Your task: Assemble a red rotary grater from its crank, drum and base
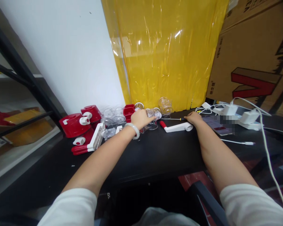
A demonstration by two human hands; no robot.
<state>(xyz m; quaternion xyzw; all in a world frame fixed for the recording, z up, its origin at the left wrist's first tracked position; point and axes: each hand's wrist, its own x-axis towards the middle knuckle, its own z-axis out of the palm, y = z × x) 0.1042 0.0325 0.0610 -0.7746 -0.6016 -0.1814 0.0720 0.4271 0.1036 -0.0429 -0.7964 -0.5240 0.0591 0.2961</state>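
My left hand (141, 120), with a pale bangle (135, 131) at its wrist, is closed at a clear plastic part (153, 113) with a whitish end. The thumb points right along this part; the other fingers are mostly hidden behind the hand. My right hand (194, 118) pinches the dark and yellow handle of a screwdriver (171, 119). Its thin shaft points left, its tip close to the clear part's whitish end. Just below the shaft lies a white crank handle (178, 127) with a red grip. Beyond my left hand is a red plastic hopper (128, 112).
Red housings (73, 125) and white cranks with red grips (94, 139) sit at the left of the black table (155, 157). Clear cups (113, 116) stand behind. At right are a phone (218, 125), white chargers (248, 116) and cables. A large carton (252, 53) stands behind them.
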